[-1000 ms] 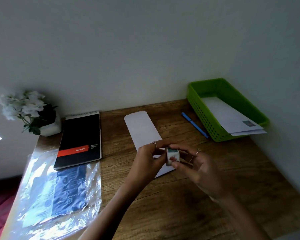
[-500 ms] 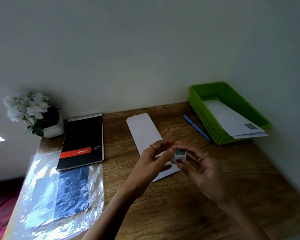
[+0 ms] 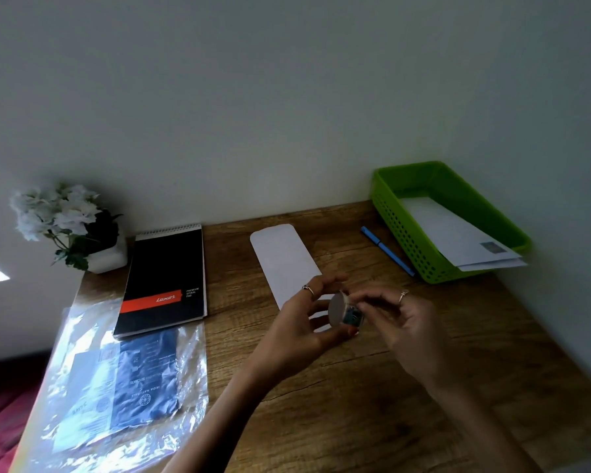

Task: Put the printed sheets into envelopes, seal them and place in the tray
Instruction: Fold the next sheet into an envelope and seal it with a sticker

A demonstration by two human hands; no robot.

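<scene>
Both hands are up together over the middle of the desk (image 3: 372,397), working one small item between them. The left hand (image 3: 297,327) curls its fingers round a small roll (image 3: 345,312), thumb underneath and fingertips over the top, a ring on one finger. The right hand (image 3: 406,332) comes in from the other side, fingers bent, pinching at the roll's outer face where a little blue-green patch shows; whether that is a sticker or a stamp is too small to tell. A ring sits on this hand too. So both hands are grasping the roll, neither relaxed.

Under and behind the hands lies the white envelope (image 3: 285,261), flat on the desk, plain and unmarked on its visible face. Its long axis runs from the far wall toward the person, slanting slightly to the right as it nears; the rounded end points at the wall, and the near end is hidden beneath the hands.

Off to the right stands the green tray (image 3: 400,230), pushed into the corner, with white envelopes (image 3: 458,240) lying in it, their near ends poking over the rim. One carries a small square patch at its corner.

A blue pen (image 3: 388,250) lies just beside the tray's left wall.
</scene>
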